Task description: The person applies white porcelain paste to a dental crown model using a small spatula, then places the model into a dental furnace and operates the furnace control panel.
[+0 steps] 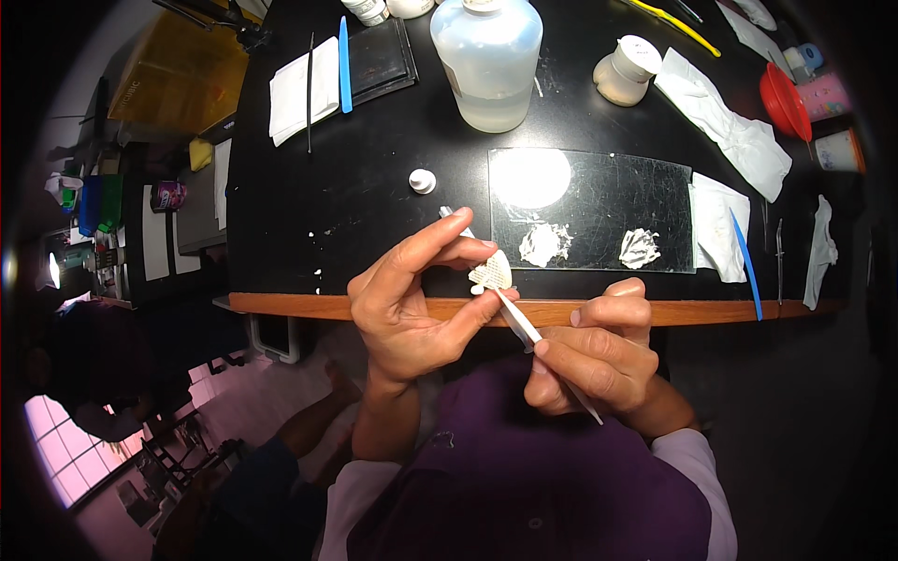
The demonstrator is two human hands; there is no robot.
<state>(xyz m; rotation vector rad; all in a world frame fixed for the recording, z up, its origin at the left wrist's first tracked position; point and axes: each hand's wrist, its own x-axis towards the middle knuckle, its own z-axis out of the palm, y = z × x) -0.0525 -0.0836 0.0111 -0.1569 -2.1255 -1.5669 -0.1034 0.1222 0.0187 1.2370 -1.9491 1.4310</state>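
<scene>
My left hand [412, 299] pinches a small cream mesh-patterned piece [491, 274] between thumb and fingers, just above the table's wooden front edge [281, 304]. My right hand [599, 360] grips a thin metal spatula [524, 323] whose tip touches the underside of that piece. Beyond them a glass slab [599, 187] lies on the black tabletop with two smears of white paste [543, 243] and a bright glare spot.
A large clear liquid bottle [486, 56], a small white jar [627, 70], a white cap [423, 180], folded white tissues [299, 89], a blue spatula [344, 65], a red funnel [784, 101] and crumpled wipes [734, 131] lie around the slab.
</scene>
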